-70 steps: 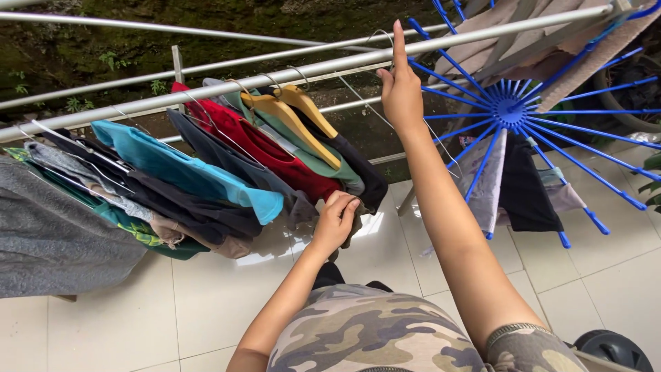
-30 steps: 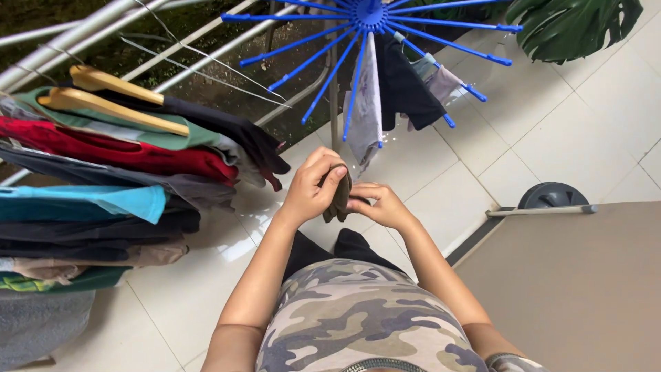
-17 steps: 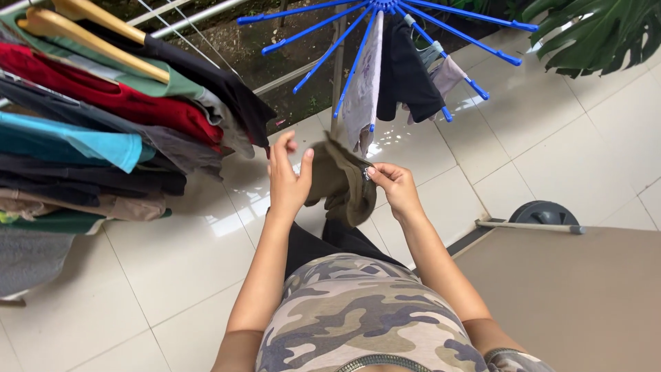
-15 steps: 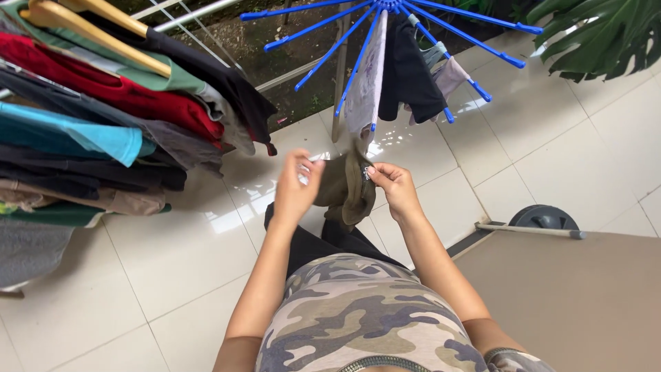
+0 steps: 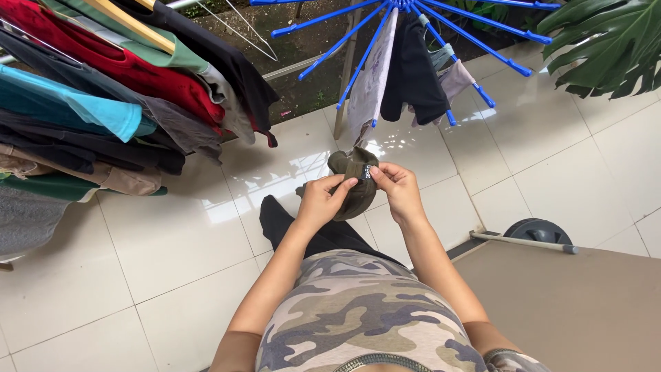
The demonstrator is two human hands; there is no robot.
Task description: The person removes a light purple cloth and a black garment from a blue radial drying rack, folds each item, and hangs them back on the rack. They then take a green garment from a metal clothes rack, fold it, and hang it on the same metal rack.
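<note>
Above glossy white floor tiles (image 5: 172,248), hanging laundry (image 5: 103,103)

A glossy white tiled floor (image 5: 172,255) carries a dark round wheel (image 5: 538,231) and a tan board (image 5: 571,303).

- Olive garment (image 5: 352,184): soft, matt knitted cloth.
- Floor tiles (image 5: 172,255): glossy, smooth white ceramic.
- Round drying hanger (image 5: 413,21): shiny blue plastic.
- Coat hanger (image 5: 131,24): pale, smooth wood.
- Hanging shirts (image 5: 103,89): matt cloth.

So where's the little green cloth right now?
The green cloth is in the middle of the head view, held between the left hand and right hand, above the white tile floor and just below the blue dryer.
</note>
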